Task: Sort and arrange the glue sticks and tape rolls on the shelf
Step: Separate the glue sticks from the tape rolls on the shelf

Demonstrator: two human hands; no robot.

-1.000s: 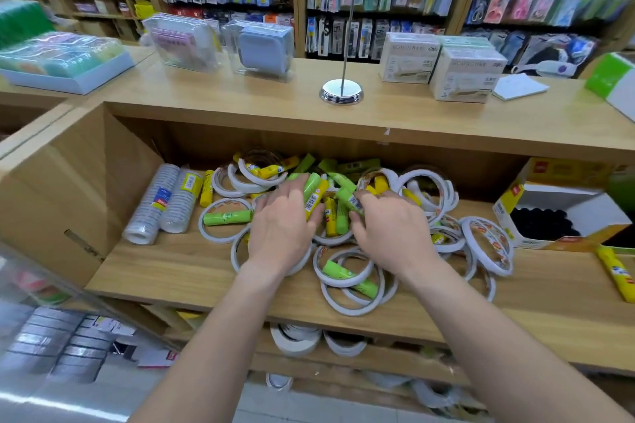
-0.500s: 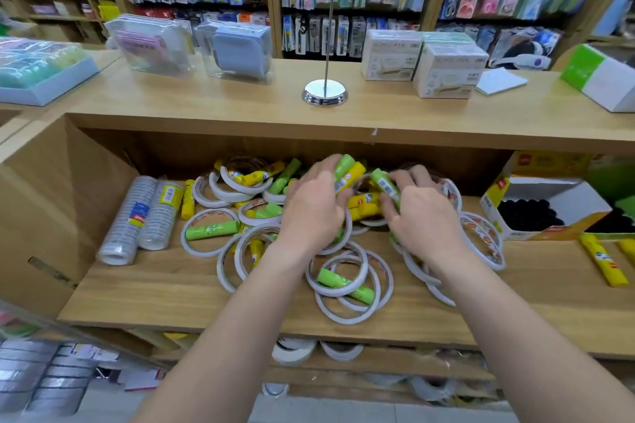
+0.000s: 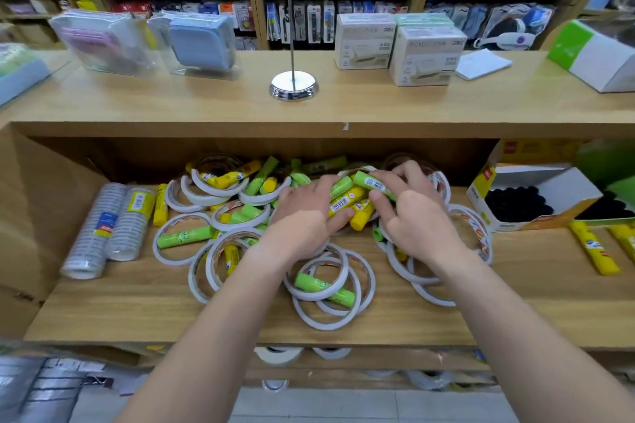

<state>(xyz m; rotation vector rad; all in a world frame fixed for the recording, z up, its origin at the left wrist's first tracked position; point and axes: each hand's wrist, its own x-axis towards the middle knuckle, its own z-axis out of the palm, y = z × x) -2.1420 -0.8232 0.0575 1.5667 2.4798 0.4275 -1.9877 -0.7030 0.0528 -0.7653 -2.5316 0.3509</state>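
where left hand (image 3: 302,220) meets right hand (image 3: 419,216), glue sticks (image 3: 341,204) gripped between both

The shelf (image 3: 137,302) is matt light wood with visible grain. Glue sticks (image 3: 182,236) look glossy plastic. The stand base (image 3: 293,86) is polished, mirror-bright metal.

Both hands have been carried closer to the open yellow-and-white cardboard box (image 3: 481,197), toward the back of the pile beside it. A bundle of yellow and green plastic glue sticks (image 3: 345,203) has been gathered under the left hand (image 3: 302,220) and turned to slant toward the box, and a green glue stick with a white barcode label (image 3: 372,184) is now pinched by the right hand (image 3: 417,216). The white tape rings (image 3: 326,327) nearer the shelf front have been left more fully uncovered.
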